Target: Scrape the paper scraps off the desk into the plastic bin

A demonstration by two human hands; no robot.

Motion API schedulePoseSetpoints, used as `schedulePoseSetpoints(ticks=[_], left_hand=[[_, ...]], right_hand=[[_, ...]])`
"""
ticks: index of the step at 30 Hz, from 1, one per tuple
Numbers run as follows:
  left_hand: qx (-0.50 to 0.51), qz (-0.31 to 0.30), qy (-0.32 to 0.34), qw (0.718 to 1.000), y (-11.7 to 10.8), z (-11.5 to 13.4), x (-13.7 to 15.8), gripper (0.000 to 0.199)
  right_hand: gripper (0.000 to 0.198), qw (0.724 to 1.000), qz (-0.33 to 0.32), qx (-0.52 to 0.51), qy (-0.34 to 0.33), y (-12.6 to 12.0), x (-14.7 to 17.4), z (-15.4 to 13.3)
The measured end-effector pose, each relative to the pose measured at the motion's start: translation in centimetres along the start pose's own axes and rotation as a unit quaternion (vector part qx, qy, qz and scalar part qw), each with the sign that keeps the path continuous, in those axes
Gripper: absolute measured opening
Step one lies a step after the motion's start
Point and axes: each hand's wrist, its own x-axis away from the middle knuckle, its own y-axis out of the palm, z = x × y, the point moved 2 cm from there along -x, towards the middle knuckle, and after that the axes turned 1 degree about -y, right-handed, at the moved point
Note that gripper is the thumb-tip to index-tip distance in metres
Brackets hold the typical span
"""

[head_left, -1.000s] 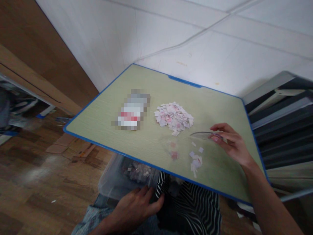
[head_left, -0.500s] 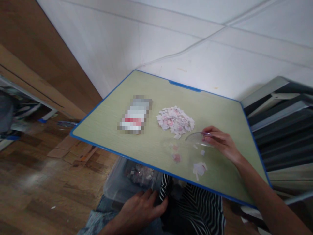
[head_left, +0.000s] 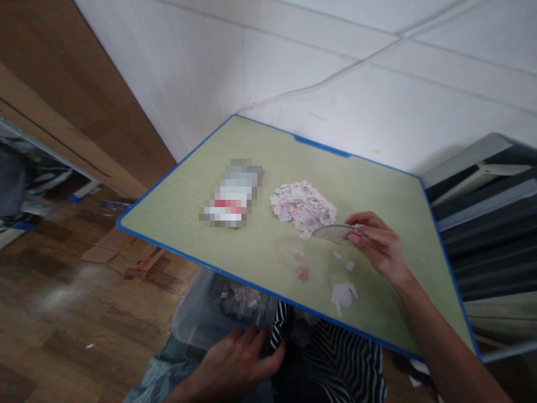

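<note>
Pinched between the thumb and fingers of my right hand (head_left: 380, 246) is a clear half-round plastic piece (head_left: 331, 233) that looks like a protractor. It is held tilted over the table, close to the near edge of a pile of small pinkish-white paper scraps (head_left: 302, 204). Below it lie a few loose scraps (head_left: 302, 273) and a small cluster of white scraps (head_left: 344, 294). My left hand (head_left: 239, 358) rests low at my lap, its thumb apart from the loosely bent fingers and nothing visible in it. A clear plastic bin (head_left: 193, 313) with more scraps sits just beyond it.
The green tabletop (head_left: 176, 207) has a blue rim. A blurred-out flat rectangular item (head_left: 232, 193) lies on its left. Behind stands a white wall (head_left: 293, 67), with dark folded frames (head_left: 495, 224) at the right. Cardboard (head_left: 121, 246) lies on the wooden floor.
The clear plastic piece has tilted in my right hand and moved slightly left, nearer the pile's edge. My left hand stays in about the same place. The view has shifted slightly.
</note>
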Motion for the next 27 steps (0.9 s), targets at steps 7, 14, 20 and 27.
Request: schedulePoseSetpoints(ticks=[7,14,20,27], left_hand=[[-0.012,-0.010,0.009,1.000,-0.1,0.0,-0.1,0.046],[-0.010,0.001,0.015,1.000,-0.1,0.0,0.0,0.048],[-0.012,-0.013,0.015,1.000,-0.3,0.0,0.0,0.050],[-0.005,-0.021,0.008,1.000,-0.3,0.0,0.0,0.051]], right_hand=[[0.014,0.998,-0.058,-0.022,0.005,0.0,0.1,0.0],[0.011,0.999,-0.041,0.025,0.007,0.2,0.1,-0.1],[0.009,0.990,-0.046,0.129,-0.039,-0.1,0.3,-0.7],[0.009,0.985,-0.021,0.158,-0.060,-1.0,0.5,-0.8]])
